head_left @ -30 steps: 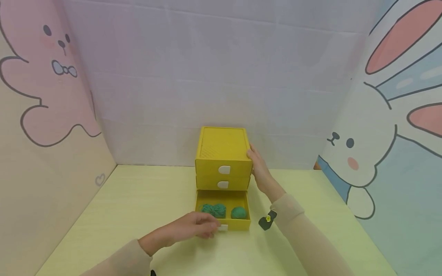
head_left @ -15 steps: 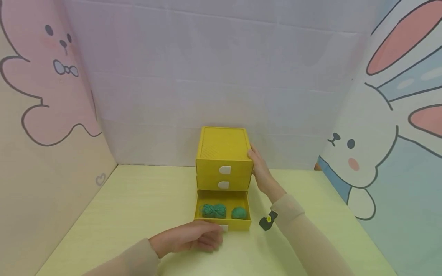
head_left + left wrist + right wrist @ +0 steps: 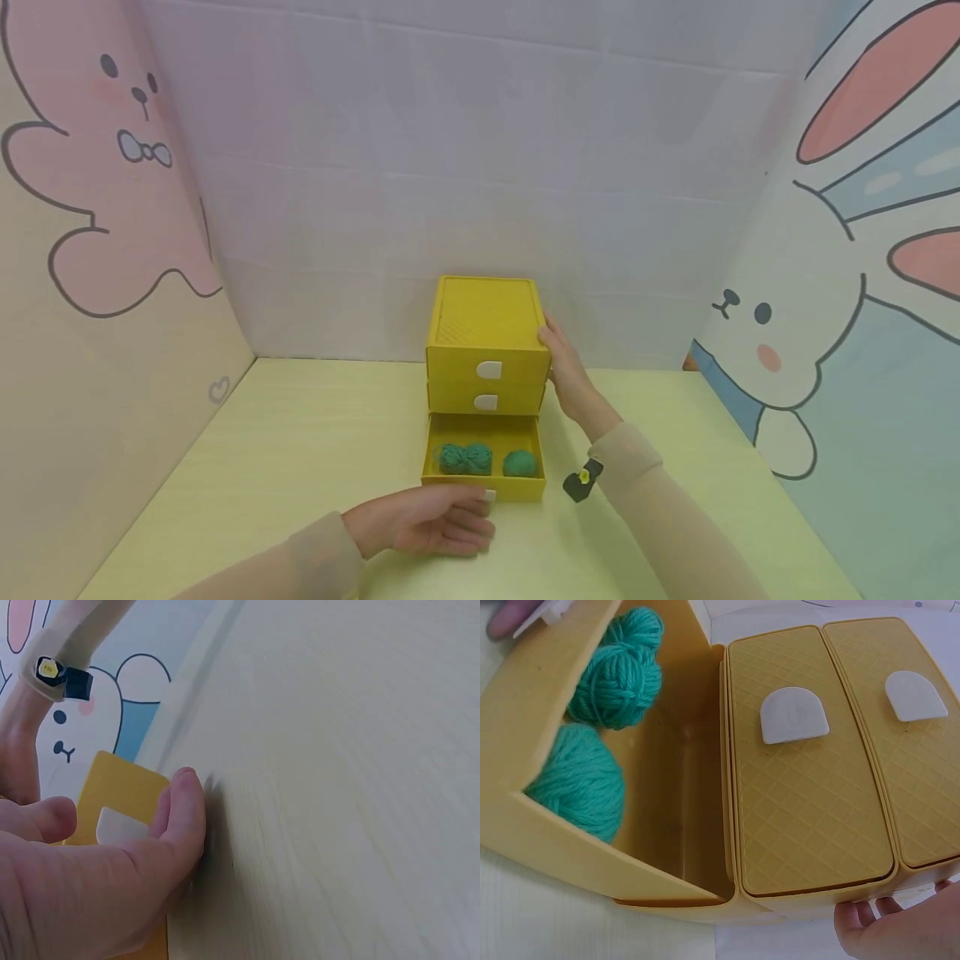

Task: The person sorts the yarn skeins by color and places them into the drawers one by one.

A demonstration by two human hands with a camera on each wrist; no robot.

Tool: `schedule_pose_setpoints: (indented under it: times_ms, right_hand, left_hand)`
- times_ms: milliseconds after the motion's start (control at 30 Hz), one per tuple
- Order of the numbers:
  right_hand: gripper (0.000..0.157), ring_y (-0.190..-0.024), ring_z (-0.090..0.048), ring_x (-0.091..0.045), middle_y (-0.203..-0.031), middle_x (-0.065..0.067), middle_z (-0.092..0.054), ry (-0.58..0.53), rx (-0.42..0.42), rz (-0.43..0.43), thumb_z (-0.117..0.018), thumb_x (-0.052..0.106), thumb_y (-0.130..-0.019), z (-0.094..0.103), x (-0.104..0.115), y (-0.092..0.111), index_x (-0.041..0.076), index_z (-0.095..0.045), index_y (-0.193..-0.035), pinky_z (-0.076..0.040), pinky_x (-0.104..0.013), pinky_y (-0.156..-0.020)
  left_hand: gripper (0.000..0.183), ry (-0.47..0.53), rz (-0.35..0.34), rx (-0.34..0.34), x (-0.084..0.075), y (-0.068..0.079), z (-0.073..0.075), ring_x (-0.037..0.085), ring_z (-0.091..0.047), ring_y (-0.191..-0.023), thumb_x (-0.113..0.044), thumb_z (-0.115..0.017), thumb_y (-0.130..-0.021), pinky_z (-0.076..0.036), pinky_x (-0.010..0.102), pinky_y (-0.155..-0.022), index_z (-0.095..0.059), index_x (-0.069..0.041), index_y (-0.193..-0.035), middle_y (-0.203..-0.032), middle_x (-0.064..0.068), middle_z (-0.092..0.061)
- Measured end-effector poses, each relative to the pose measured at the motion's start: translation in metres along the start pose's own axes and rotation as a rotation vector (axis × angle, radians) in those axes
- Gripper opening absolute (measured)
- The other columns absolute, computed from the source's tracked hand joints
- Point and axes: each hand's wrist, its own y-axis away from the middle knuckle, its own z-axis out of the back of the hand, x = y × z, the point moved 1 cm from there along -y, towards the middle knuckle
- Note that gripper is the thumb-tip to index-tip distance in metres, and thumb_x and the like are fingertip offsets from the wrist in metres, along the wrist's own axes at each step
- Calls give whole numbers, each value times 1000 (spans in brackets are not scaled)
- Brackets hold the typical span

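A yellow drawer box (image 3: 489,312) stands against the back wall, its bottom drawer (image 3: 517,490) pulled out. Inside that drawer lie green yarn balls: two side by side, a yarn ball pair (image 3: 622,682) at the left, and a single yarn ball (image 3: 585,784) at the right. My left hand (image 3: 438,521) is just in front of the drawer, beside its white handle (image 3: 120,826); thumb and fingers stand apart, not closed round the handle. At the box's right side my right hand (image 3: 567,371) rests against the wall, fingers fairly straight.
Two upper drawers with white handles, an upper handle (image 3: 489,369) and a middle handle (image 3: 486,402), are closed. Pale table (image 3: 322,433) surrounds the box. A white back wall and printed side walls enclose it.
My left hand has moved slightly right and down, from the drawer's front left to below its handle, and its fingers have spread. The right hand, the drawer and the yarn stay put.
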Motion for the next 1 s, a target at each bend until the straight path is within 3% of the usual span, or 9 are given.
schedule_pose_setpoints:
  times_ms: [400, 600, 867, 1000]
  right_hand:
    - [61, -163, -14, -26, -177, 4, -16, 1, -4, -1, -36, 44, -115, 0, -1, -1, 35, -16, -172, -16, -66, -128]
    - [61, -163, -15, -26, -177, 5, -16, 7, 7, 6, -35, 44, -115, 0, -1, -2, 34, -15, -172, -17, -67, -127]
    - [61, -162, -16, -26, -177, 4, -16, 3, 1, 3, -35, 44, -115, 1, -2, -2, 33, -15, -172, -18, -66, -128]
    - [62, -162, -17, -26, -177, 4, -17, 1, -6, -6, -35, 44, -115, 1, -2, -2, 33, -16, -172, -18, -65, -128]
  left_hand:
    - [60, 186, -35, -64, 5, -10, -3, 38, -68, -123, -32, -56, -111, -51, 51, -113, -50, 18, -142, -132, 28, -68]
    - [57, 201, -56, -110, 5, -14, -4, 35, -69, -122, -30, -56, -112, -52, 48, -112, -50, 19, -141, -131, 27, -69]
    - [54, 230, -51, -113, 5, -17, -3, 31, -71, -119, -28, -57, -112, -52, 47, -112, -53, 16, -142, -130, 25, -71]
    - [53, 251, -82, -127, 4, -20, -2, 34, -71, -120, -28, -57, -112, -53, 48, -111, -53, 16, -142, -131, 27, -69]
